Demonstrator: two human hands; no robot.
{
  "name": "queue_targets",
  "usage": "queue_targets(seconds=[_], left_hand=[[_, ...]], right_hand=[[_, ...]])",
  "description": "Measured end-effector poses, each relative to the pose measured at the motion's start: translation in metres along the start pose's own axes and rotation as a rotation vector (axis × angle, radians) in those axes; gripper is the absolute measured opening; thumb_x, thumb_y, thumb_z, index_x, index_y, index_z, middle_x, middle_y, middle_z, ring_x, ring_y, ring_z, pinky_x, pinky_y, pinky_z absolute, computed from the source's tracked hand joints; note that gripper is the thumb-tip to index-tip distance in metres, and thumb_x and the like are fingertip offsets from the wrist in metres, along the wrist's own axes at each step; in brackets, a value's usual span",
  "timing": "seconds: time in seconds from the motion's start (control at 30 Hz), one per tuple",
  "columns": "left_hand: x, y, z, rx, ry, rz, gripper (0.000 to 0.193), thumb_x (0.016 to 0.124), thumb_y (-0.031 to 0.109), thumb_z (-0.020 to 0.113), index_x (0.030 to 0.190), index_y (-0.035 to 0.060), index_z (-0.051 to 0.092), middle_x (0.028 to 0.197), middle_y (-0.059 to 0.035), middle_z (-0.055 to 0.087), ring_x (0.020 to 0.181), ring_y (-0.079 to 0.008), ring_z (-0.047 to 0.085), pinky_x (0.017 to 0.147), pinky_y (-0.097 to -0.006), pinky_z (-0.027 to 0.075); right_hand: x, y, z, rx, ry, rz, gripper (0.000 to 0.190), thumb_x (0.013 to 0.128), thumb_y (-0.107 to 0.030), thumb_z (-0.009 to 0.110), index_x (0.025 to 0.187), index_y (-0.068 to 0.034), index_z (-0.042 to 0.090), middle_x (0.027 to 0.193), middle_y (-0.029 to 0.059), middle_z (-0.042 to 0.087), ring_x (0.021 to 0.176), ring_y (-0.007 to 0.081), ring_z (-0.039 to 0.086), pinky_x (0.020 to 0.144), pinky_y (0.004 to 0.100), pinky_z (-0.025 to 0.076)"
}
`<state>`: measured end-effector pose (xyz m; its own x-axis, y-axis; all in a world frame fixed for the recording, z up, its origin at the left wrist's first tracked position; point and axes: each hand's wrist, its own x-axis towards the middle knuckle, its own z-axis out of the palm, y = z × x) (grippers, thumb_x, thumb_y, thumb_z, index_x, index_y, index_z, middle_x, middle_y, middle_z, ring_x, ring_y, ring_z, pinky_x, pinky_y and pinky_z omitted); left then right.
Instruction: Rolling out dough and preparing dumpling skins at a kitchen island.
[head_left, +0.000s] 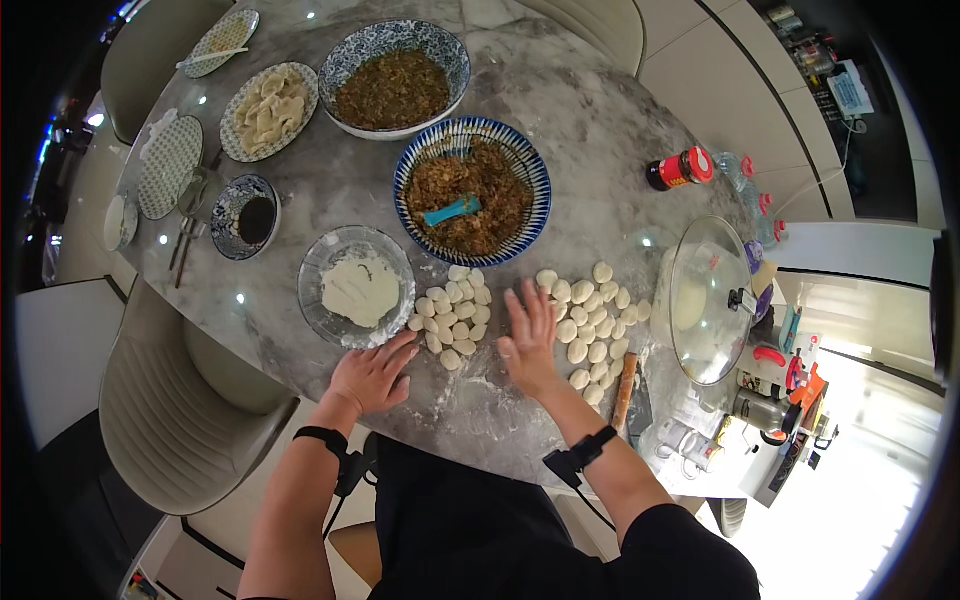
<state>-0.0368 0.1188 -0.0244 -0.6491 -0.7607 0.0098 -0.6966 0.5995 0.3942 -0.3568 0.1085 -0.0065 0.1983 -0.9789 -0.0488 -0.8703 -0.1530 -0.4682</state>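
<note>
My left hand (375, 375) lies on the marble table with its fingers spread and nothing held. Its fingertips are by the rim of a glass bowl of flour (360, 291) and the edge of a small group of dough pieces (450, 315). Empty too, my right hand (531, 341) has its fingers apart along the left side of a larger group of dough pieces (592, 319). Some of those pieces may be hidden behind its fingers. A wooden rolling pin (624, 390) lies at that group's lower right, beside a dark flat blade (640, 409), partly hidden.
Beyond my hands stand a striped bowl of filling (543, 217) with a blue spoon (452, 211) and a patterned bowl of filling (459, 64). Farther left are a plate of dumplings (270, 109) and a bowl of dark sauce (256, 219). A glass lid (712, 300) and a red-labelled jar (681, 169) stand right.
</note>
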Motion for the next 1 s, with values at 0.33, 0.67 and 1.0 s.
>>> queue_targets(seconds=[0.33, 0.67, 1.0], left_hand=[[-0.001, 0.003, -0.006, 0.004, 0.039, -0.018, 0.056, 0.084, 0.033, 0.061, 0.136, 0.0124, 0.059, 0.150, -0.0028, 0.054, 0.099, -0.0209, 0.070, 0.082, -0.0365, 0.056], [-0.001, -0.001, 0.000, -0.036, 0.069, -0.011, 0.054, 0.085, 0.032, 0.061, 0.137, 0.0139, 0.061, 0.154, -0.0003, 0.051, 0.087, -0.0174, 0.071, 0.073, -0.0356, 0.056], [0.000, -0.001, 0.003, -0.018, 0.066, -0.001, 0.059, 0.087, 0.034, 0.059, 0.144, 0.0195, 0.056, 0.155, 0.0008, 0.051, 0.082, -0.0185, 0.071, 0.071, -0.0349, 0.056]], right_hand=[[-0.007, 0.016, -0.019, -0.197, 0.359, 0.021, 0.024, 0.087, -0.012, 0.074, 0.109, -0.019, 0.068, 0.117, 0.0019, 0.058, 0.115, 0.0290, 0.053, 0.099, 0.0479, 0.038], [-0.019, 0.003, -0.010, -0.014, 0.099, -0.135, 0.030, 0.081, -0.016, 0.080, 0.109, -0.021, 0.070, 0.115, 0.0024, 0.061, 0.109, 0.0291, 0.056, 0.094, 0.0440, 0.045], [-0.022, 0.021, -0.012, 0.076, 0.012, -0.111, 0.043, 0.079, -0.013, 0.082, 0.119, -0.013, 0.067, 0.116, 0.0090, 0.062, 0.107, 0.0326, 0.057, 0.095, 0.0442, 0.047]])
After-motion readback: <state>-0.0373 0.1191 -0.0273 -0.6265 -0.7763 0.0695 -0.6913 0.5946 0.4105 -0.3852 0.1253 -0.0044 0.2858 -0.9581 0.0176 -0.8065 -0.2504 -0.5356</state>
